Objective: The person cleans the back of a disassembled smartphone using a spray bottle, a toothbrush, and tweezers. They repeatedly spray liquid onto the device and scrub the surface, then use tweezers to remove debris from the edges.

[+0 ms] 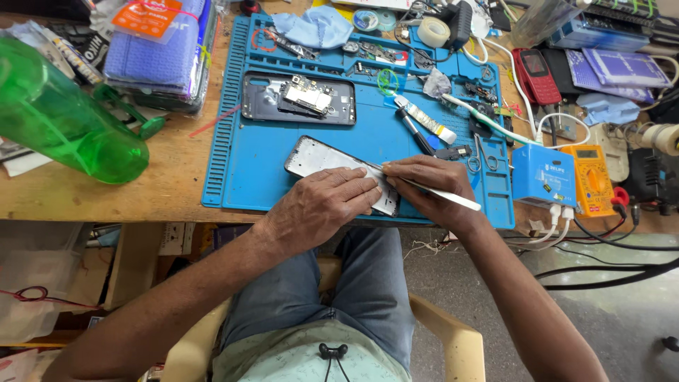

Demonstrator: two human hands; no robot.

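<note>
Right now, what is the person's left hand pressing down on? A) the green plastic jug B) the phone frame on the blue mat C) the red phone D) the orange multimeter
B: the left hand lies flat on the phone frame on the blue mat, while the right hand holds a thin white tool at its edge.

The phone frame point(322, 159), silver-grey with a dark rim, lies flat and slanted, its near end under the left hand's fingers point(353, 185), its far end jutting past the knuckles. The white tool point(442, 194), slim and nearly level, sits pinched in the right hand's fingers point(414, 170), tip touching the frame beside the left fingertips.
</note>
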